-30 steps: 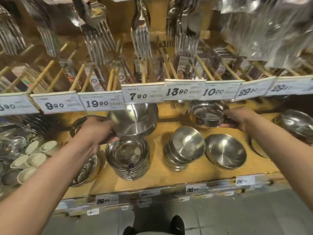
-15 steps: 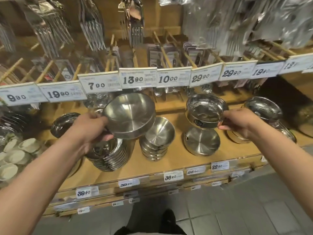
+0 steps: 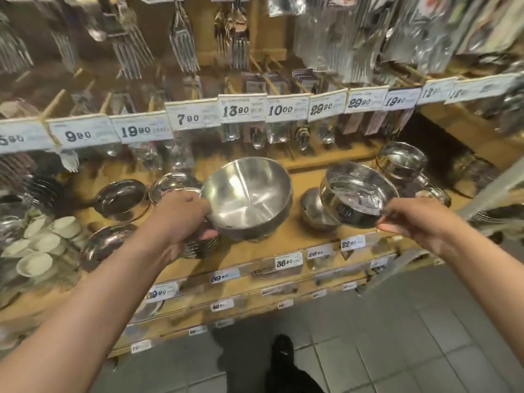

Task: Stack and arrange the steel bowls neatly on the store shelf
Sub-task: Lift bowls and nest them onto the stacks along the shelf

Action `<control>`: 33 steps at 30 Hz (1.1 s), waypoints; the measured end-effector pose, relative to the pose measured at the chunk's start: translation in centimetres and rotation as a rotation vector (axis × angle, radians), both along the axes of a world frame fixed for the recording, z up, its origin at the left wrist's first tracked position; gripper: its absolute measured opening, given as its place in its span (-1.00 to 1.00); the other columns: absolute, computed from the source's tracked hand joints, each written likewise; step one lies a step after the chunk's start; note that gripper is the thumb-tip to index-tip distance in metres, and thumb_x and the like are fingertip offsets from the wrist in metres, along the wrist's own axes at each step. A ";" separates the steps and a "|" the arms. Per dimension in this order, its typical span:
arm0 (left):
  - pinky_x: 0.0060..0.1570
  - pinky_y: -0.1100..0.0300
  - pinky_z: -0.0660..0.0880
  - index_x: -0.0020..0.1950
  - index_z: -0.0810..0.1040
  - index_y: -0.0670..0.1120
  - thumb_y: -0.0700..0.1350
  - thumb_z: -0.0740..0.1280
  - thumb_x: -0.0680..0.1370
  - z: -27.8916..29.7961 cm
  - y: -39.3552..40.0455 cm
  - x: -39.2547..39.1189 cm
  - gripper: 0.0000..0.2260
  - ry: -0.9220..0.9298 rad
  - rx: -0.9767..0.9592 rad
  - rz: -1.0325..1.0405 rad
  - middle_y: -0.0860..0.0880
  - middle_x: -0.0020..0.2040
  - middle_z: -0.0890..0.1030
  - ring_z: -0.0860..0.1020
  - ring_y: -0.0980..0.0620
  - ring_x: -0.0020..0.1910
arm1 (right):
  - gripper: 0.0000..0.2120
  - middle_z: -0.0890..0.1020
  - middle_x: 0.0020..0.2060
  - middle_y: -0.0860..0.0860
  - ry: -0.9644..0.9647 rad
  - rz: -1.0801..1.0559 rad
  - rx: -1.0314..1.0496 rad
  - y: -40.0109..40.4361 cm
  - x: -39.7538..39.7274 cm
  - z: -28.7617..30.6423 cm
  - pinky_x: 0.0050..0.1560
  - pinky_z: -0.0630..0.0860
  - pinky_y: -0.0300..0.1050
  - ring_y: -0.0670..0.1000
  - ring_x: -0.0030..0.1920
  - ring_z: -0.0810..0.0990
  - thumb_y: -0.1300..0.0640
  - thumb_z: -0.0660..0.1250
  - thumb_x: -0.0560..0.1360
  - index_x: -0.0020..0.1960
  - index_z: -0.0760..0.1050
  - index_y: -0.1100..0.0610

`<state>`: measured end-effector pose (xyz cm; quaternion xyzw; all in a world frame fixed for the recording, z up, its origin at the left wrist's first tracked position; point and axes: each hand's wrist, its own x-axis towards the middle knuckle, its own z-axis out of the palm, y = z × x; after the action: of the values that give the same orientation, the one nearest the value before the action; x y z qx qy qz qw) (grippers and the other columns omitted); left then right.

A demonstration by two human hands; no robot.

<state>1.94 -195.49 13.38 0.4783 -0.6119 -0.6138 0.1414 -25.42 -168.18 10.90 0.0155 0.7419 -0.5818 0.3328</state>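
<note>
Single head view, forward and down, near wooden shelf (image 3: 297,239)

The big bowl (image 3: 249,198) is metal, smooth, with a soft brushed shine inside. The right bowl (image 3: 357,195) is metal too, and shiny like a mirror. The stack (image 3: 202,246) of bowls on the near left is shiny metal. The shelf (image 3: 300,241) is wood, yellow-brown and matt. The price tags (image 3: 193,118) look like white paper. The forks (image 3: 131,51) far up are shiny metal. The small cups (image 3: 35,263) on the left look white and matt. The floor (image 3: 411,344) has smooth grey tiles.
</note>
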 end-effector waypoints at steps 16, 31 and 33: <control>-0.38 0.17 0.63 0.24 0.53 -0.20 -0.34 0.24 0.58 -6.2 11.3 -4.7 -0.75 -0.032 0.121 -0.012 -0.24 -0.08 0.69 0.71 -0.07 -0.32 | -0.93 0.65 -0.46 0.17 -0.004 -0.118 -0.078 8.9 -1.3 -2.0 -0.37 0.67 -0.22 0.04 -0.41 0.70 0.43 0.30 0.56 -0.10 0.49 0.34; -0.58 0.17 0.56 0.12 0.58 -0.27 -0.23 0.40 0.57 -13.0 12.5 -25.9 -0.83 -0.116 0.014 0.259 -0.18 -0.31 0.61 0.56 0.01 -0.63 | -0.86 0.71 -0.41 0.10 -0.030 0.038 -0.005 12.7 -15.8 -4.3 -0.43 0.65 -0.20 0.05 -0.45 0.70 0.41 0.37 0.54 -0.15 0.58 0.24; -0.50 0.07 0.61 0.13 0.56 -0.27 -0.19 0.47 0.53 -13.3 12.1 -27.1 -0.75 -0.115 0.011 0.297 -0.17 -0.31 0.60 0.56 0.00 -0.62 | -0.92 0.72 -0.35 0.13 -0.045 0.100 -0.007 12.0 -16.2 -4.8 -0.40 0.67 -0.19 0.05 -0.43 0.70 0.42 0.38 0.54 -0.11 0.59 0.30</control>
<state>-25.12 -183.41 0.07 0.5986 -0.5383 -0.5611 0.1926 -41.60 -156.16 6.14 -0.0098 0.7320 -0.5667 0.3780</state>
